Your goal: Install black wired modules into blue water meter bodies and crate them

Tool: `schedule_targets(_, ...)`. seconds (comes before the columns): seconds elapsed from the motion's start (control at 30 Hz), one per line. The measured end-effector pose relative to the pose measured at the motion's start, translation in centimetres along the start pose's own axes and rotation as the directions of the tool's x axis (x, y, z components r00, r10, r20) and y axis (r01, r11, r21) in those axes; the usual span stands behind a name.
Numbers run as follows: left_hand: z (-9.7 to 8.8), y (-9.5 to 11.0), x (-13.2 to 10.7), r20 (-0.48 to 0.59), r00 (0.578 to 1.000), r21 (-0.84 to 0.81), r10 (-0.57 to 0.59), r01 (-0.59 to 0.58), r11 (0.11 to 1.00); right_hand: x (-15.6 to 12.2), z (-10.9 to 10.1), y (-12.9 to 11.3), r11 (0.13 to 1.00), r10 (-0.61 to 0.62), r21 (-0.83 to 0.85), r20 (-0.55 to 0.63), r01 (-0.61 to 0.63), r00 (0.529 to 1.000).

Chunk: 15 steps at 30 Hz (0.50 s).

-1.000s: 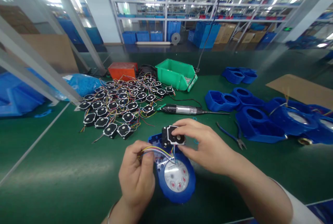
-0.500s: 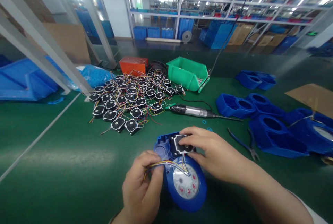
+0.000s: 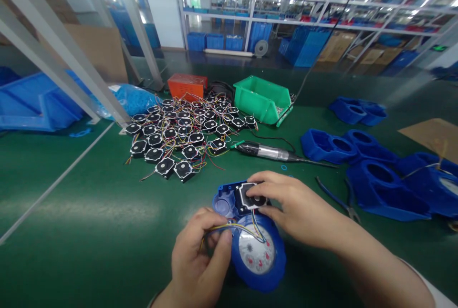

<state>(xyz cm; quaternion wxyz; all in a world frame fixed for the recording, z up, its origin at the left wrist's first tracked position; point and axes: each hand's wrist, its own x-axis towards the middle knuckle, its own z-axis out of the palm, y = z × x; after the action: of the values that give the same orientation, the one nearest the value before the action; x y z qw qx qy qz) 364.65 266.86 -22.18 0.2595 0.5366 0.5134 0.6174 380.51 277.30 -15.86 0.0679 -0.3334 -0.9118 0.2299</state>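
A blue water meter [image 3: 275, 270] with a round white dial lies in front of me, its open housing part towards the far side. Seated in that housing is a black square module [image 3: 246, 198] with a white edge. My right hand [image 3: 291, 205] is closed around the module, fingers on its top and thumb at its near side. Coloured wires [image 3: 246, 228] run from the module over the dial and back to my left hand [image 3: 200, 255]. There thumb and index finger pinch them beside the housing; the fingertips partly hide the wire ends.
Several similar modules [image 3: 184, 169] lie heaped with tangled wires at the left. Behind them stand an orange box [image 3: 188, 87] and a green bin [image 3: 261, 100]. An electric screwdriver [image 3: 268, 152], pliers [image 3: 336, 198] and blue housings [image 3: 388, 189] lie to the right.
My left hand has shifted slightly right along the wires, closer to the meter. My right hand stays on the module. The whole view has moved a little.
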Motion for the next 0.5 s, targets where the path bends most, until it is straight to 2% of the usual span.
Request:
schedule_targets(0.1, -0.2, 0.0, 0.0, 0.020, 1.000, -0.006, 0.008, -0.008, 1.000, 0.1, 0.0, 0.0, 1.000, 0.004, -0.015, 0.013, -0.004, 1.000)
schedule_targets(0.33, -0.6, 0.1, 0.2, 0.081, 0.996, -0.007, 0.039, -0.038, 0.999, 0.6, 0.5, 0.0, 0.991, 0.028, -0.135, 0.137, -0.010, 0.990)
schedule_targets(0.43, -1.0, 0.1, 0.5, 0.138, 0.988, 0.042, 0.068, -0.074, 0.996, 0.5, 0.6, -0.2, 0.984, -0.013, -0.175, 0.145, 0.039, 0.989)
schedule_targets(0.5, -1.3, 0.1, 0.8, 0.191, 0.978, 0.087, 0.086, -0.104, 0.991, 0.5, 0.5, 0.2, 0.990, -0.046, -0.126, 0.089, 0.057, 0.995)
